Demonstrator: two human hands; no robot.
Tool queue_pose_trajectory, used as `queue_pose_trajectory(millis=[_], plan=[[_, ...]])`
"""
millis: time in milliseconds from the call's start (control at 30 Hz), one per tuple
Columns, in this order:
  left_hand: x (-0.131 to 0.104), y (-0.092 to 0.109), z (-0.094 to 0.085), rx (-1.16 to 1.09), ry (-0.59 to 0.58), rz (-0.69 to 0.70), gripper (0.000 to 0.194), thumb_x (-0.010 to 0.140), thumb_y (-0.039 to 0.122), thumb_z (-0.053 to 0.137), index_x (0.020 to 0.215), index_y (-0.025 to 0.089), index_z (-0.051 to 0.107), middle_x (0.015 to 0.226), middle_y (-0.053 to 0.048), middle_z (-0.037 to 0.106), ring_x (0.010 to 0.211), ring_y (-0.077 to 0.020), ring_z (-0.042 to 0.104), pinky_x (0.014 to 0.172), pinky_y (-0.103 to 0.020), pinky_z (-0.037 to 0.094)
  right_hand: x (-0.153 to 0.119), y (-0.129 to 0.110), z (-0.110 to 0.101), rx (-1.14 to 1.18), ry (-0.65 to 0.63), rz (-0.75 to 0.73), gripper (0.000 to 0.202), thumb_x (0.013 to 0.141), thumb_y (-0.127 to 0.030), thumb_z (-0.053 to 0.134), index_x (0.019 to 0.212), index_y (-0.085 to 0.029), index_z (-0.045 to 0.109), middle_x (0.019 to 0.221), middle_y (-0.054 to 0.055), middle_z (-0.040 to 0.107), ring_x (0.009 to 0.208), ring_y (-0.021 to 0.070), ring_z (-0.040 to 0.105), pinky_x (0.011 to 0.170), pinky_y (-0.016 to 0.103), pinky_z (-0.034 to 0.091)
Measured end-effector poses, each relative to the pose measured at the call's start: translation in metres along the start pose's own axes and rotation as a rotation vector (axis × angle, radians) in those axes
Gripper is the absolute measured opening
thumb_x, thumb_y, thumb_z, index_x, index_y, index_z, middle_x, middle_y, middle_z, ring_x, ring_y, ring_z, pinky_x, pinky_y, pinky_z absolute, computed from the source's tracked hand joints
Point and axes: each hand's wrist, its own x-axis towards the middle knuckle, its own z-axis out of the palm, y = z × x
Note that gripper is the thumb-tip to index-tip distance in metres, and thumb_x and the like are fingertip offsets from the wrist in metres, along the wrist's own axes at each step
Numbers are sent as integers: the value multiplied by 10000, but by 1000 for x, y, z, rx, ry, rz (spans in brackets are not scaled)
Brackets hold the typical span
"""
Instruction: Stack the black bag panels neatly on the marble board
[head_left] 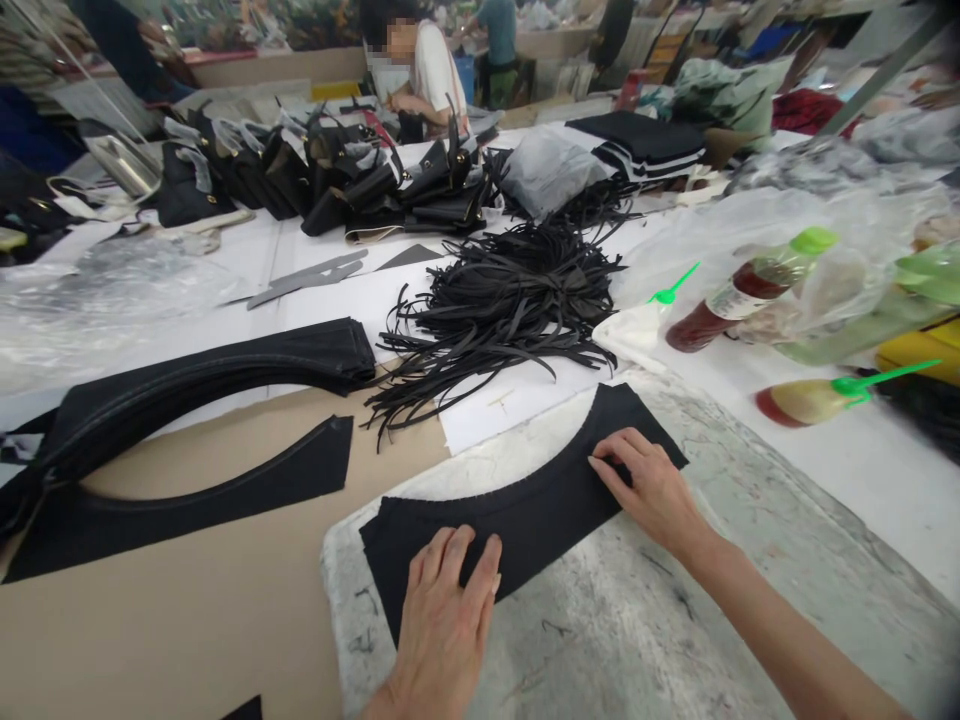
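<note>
A curved black leather piece (540,505) lies flat on a grey stone slab (675,620) in front of me. My left hand (444,620) rests palm down on its near left end, fingers together. My right hand (649,485) presses flat on its far right end. Neither hand grips anything; both lie on the piece.
Another curved black piece (195,500) lies on brown cardboard (187,620) at left, with a stack of similar pieces (195,385) behind. A heap of black strips (510,300) sits ahead. Glue bottles with green nozzles (817,398) (739,290) stand right. A person (424,70) works at the far side among black bags (360,180).
</note>
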Motion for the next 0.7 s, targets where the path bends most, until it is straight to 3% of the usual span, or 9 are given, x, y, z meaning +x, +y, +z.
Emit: queue_pose_trajectory(millis=[167,300,433,700], plan=[[0,-9,-6,-5,-20,4,341,897,133,477,1204,240,581,1121,-79,590,1065,-234,520,858,-392,473,-10,1,7,-38,28,-17,222,939,-372,443,906,-220,602,978,63,611,894,208,580,741,350,382],[-4,-38,-22,22,37,-247,270,895,161,506,1161,179,545,1054,-85,585,995,-234,529,859,-438,488,-19,-1,11,-42,61,-31,242,944,-397,430,918,-226,600,984,60,613,896,210,579,730,356,378],[-8,-63,-37,18,13,-457,246,853,186,572,1097,184,545,1037,-67,589,980,-247,526,864,-478,496,-30,-3,16,-36,98,-75,292,950,-446,405,929,-228,597,970,60,622,895,225,588,735,376,385],[-2,-65,-40,27,-68,-509,243,828,128,579,1066,175,586,996,-62,591,974,-251,515,863,-483,498,-40,-8,25,-91,129,-149,297,948,-445,399,955,-231,606,957,65,642,879,249,587,729,401,372]])
